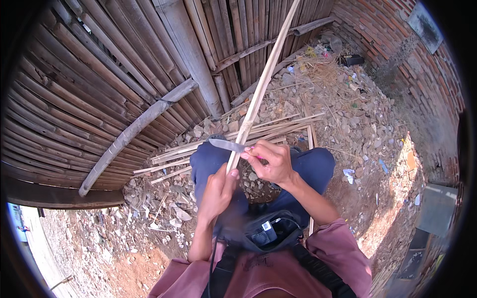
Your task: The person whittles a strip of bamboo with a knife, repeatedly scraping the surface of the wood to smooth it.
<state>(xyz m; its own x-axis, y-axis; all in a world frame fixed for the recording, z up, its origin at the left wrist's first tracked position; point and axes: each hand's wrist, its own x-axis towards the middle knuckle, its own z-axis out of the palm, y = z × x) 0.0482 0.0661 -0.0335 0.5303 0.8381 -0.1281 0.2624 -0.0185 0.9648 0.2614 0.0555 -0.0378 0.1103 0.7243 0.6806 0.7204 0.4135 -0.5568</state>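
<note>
A long, pale bamboo strip (259, 94) slants up and away from my lap toward the far wall. My left hand (215, 192) is closed around its near end, thumb along the strip. In my right hand (272, 163) is a knife (226, 144) with a pink handle, mostly covered by the fingers. The blade lies across the strip, a little above my left hand, its tip pointing left. More pale strips (174, 153) lie in a loose pile on the ground just beyond my knees.
A bamboo-slat wall (124, 64) with a round pole (134, 134) rises at the left and front. Rubble (343, 119) and litter cover the ground. A brick wall (422, 74) stands at the right. A dark open bag (271, 233) sits at my waist.
</note>
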